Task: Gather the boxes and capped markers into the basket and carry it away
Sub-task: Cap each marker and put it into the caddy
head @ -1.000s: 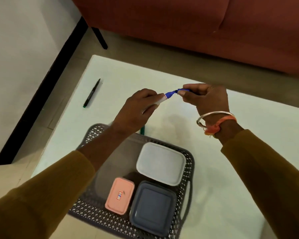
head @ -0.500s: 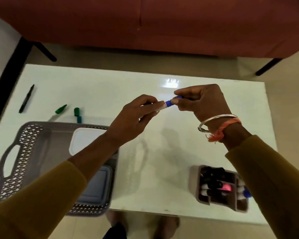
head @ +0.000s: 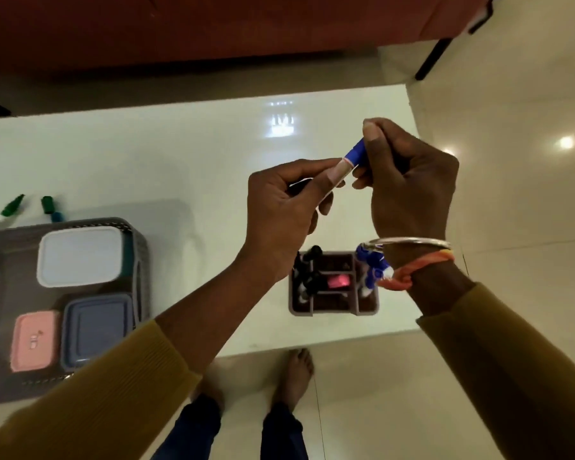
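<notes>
Though blue shows, the marker [head: 354, 155] is mostly hidden.

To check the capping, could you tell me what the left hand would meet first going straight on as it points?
Probably the blue cap pinched in the right hand, just ahead of the left hand; depth unclear.

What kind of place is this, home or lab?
Probably a home living room. A red-brown upholstered sofa on dark legs stands behind a glossy white table. There is a polished cream tile floor, and a bare foot of the person shows by the table's near edge.
</notes>
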